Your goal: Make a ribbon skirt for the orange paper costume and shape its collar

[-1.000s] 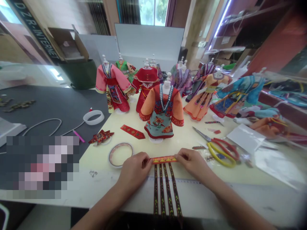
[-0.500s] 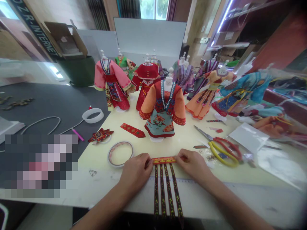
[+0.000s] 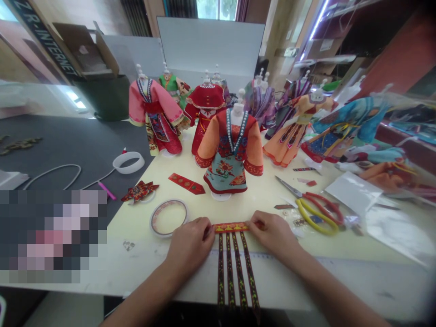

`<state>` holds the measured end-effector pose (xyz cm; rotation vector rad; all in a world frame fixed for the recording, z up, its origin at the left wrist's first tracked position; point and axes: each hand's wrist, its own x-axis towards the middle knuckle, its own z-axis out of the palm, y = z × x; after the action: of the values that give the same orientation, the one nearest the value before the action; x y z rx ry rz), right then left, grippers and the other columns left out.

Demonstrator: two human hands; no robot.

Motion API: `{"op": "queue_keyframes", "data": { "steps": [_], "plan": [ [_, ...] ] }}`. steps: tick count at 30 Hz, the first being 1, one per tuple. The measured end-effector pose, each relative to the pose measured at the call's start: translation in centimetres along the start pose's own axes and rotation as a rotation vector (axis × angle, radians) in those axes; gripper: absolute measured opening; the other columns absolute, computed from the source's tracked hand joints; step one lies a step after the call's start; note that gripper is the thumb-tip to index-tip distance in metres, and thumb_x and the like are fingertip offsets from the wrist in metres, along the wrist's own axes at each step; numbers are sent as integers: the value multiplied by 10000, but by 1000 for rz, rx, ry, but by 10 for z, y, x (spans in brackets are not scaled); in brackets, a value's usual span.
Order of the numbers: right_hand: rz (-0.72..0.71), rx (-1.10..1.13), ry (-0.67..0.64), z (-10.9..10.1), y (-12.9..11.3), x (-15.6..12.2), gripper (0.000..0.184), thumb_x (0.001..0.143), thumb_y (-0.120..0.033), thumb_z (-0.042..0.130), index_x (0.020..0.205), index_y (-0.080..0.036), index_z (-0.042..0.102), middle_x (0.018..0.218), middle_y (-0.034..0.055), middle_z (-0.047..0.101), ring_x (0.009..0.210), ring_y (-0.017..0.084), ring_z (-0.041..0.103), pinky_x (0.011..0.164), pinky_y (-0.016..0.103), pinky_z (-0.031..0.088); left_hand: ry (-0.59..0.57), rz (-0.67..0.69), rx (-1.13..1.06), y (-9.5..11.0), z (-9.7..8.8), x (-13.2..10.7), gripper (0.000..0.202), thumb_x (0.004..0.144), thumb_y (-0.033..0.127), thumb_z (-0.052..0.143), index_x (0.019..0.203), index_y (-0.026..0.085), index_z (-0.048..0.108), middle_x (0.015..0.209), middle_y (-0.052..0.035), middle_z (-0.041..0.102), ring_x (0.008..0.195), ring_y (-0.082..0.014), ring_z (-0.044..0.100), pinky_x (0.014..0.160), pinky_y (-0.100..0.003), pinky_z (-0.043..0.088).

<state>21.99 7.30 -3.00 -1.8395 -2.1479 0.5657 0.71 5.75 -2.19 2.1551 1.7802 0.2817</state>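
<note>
My left hand (image 3: 192, 240) pinches the left end of a red and yellow patterned ribbon band (image 3: 231, 227). At the band's right end, my right hand (image 3: 270, 230) grips it with closed fingers, so the band is held flat between them. Several dark ribbon strips (image 3: 230, 272) with green and yellow patterns hang from its lower edge toward the table's front edge. A ruler (image 3: 265, 256) lies beneath, partly covered. Just behind the hands stands a miniature robe (image 3: 225, 163) in orange, red and pale blue on a white stand.
A roll of tape (image 3: 152, 219) lies left of my left hand, near a red fabric flower (image 3: 140, 192) and a pointed red strip (image 3: 186, 183). Scissors (image 3: 318, 213) with red and yellow handles lie right. Several dressed stands, including a pink robe (image 3: 155, 109), line the back.
The view has shifted slightly, so most things sit a little further left and higher. Both hands keep their hold on the ribbon band.
</note>
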Motion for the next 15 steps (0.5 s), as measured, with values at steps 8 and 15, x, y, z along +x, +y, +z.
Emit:
{"op": "queue_keyframes", "data": {
  "steps": [8, 15],
  "plan": [
    [16, -15, 9, 2, 1, 0, 214, 821, -308, 506, 653, -198, 579, 628, -1, 629, 592, 142, 548, 538, 226, 297, 8, -12, -4, -1, 1, 0, 199, 856, 250, 456, 698, 183, 558, 679, -7, 620, 612, -148, 534, 562, -247, 286],
    [-1, -40, 6, 3, 2, 0, 203, 825, -300, 515, 662, -198, 579, 645, -2, 636, 608, 143, 555, 550, 228, 297, 0, -7, -2, -1, 1, 1, 199, 855, 245, 454, 696, 184, 556, 675, -1, 618, 604, -145, 533, 563, -248, 291]
  ]
}}
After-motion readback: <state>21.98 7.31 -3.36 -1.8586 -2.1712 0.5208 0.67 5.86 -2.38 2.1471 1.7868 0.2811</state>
